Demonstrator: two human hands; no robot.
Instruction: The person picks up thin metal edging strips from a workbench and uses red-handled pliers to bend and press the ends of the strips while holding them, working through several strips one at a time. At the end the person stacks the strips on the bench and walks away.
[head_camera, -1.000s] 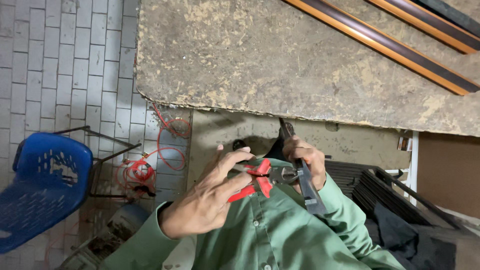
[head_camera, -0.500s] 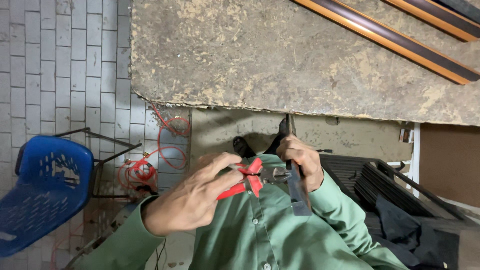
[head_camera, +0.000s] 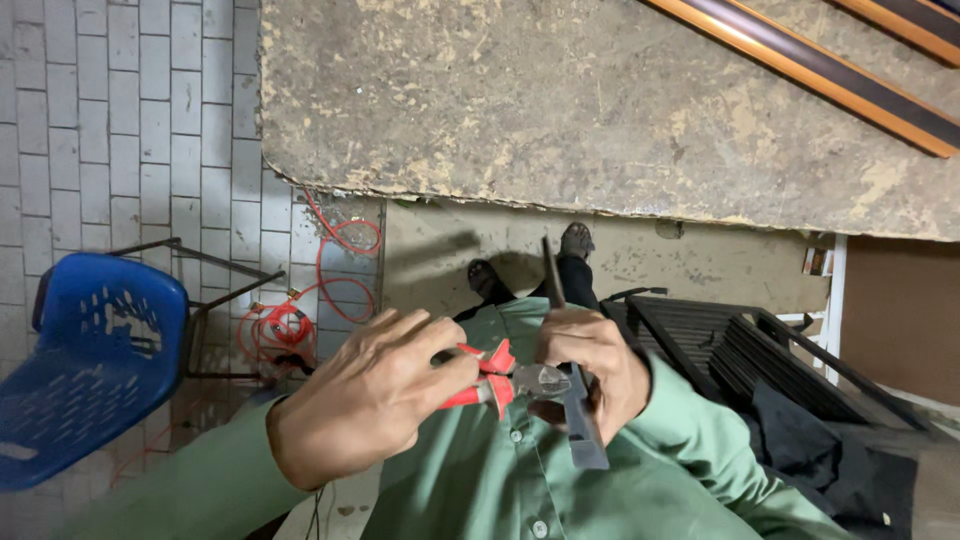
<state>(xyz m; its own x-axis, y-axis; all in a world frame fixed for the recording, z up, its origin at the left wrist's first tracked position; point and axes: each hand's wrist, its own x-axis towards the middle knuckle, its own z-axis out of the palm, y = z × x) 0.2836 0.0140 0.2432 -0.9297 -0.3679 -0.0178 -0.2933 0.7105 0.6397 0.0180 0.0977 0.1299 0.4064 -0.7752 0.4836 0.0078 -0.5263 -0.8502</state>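
My left hand (head_camera: 375, 395) grips the red handles of a pair of pliers (head_camera: 495, 378), whose metal jaws point right toward a dark flat metal strip (head_camera: 565, 360). My right hand (head_camera: 590, 365) is wrapped around that strip, which stands roughly upright and juts out above and below my fist. The plier jaws meet the strip just beside my right fingers. Both hands sit close to my chest, over my green shirt (head_camera: 490, 480).
A worn, rough slab-like work surface (head_camera: 600, 110) spans the top. A blue plastic chair (head_camera: 85, 360) stands at left on pale paving, with a coiled red cable (head_camera: 285, 325) beside it. Dark metal racks (head_camera: 760, 350) lie at right. My feet (head_camera: 575, 240) show below the slab.
Both hands have shifted slightly right and closer together. The plier jaws have come up against the strip in my right hand.
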